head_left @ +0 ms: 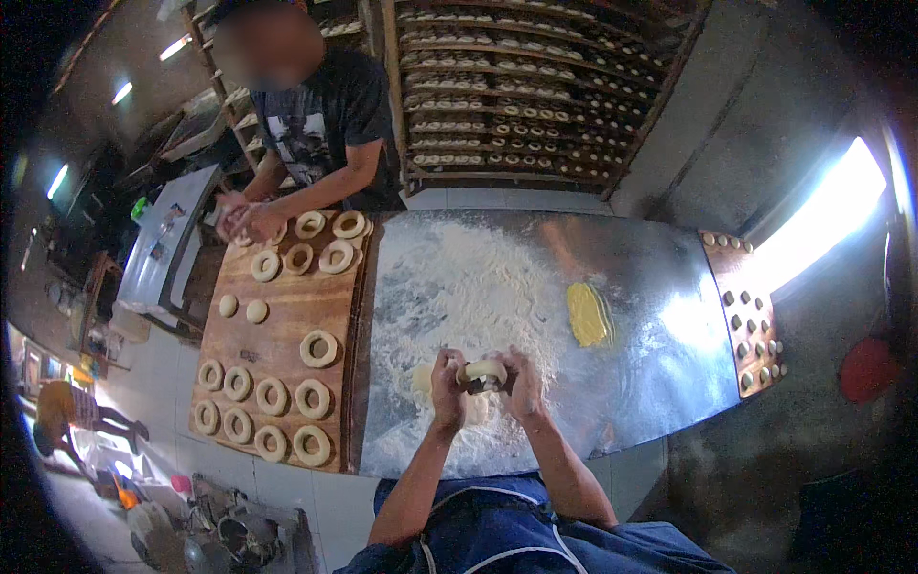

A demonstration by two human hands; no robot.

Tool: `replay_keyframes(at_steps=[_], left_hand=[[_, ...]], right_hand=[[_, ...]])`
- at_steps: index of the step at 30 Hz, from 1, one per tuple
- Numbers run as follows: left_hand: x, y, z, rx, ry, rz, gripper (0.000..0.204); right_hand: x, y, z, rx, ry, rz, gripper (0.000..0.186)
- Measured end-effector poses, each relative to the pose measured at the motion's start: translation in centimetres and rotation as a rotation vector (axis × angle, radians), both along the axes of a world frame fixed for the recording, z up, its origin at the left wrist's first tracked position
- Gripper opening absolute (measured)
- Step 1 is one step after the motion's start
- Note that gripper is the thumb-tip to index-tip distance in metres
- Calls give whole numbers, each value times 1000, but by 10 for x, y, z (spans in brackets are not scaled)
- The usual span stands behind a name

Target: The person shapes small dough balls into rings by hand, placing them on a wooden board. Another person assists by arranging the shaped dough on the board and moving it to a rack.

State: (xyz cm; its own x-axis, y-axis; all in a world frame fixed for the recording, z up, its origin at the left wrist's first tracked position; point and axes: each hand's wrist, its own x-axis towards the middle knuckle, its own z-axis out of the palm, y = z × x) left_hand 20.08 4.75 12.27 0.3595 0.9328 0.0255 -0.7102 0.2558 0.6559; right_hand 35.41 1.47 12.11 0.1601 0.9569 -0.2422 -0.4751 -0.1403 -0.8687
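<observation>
Above the floured metal table (650, 383), a pale dough ring (487, 369) is held up between my two hands. My left hand (448, 392) is closed around its left side and my right hand (523, 386) around its right side. Some fingers are hidden behind or inside the ring. Pale dough (422, 379) lies on the tabletop just left of my left hand, partly covered by it. White flour (478, 277) is spread thickly beyond and around my hands.
At left, a wooden board (277, 335) carries several dough rings and two dough balls. Across it, a co-worker's hands (247, 220) work over its far corner. A yellow fat-like smear (590, 316) lies right of the flour. Another board (741, 316) with small dough pieces borders the right edge.
</observation>
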Motion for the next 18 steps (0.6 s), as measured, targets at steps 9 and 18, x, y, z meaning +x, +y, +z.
replay_keyframes(at_steps=[9, 18], left_hand=[[32, -13, -5, -326, 12, 311, 41], [-11, -7, -2, 184, 294, 96, 30]], right_hand=[[-35, -4, 52, -205, -402, -82, 61], [-50, -16, 43, -21, -456, 71, 63]])
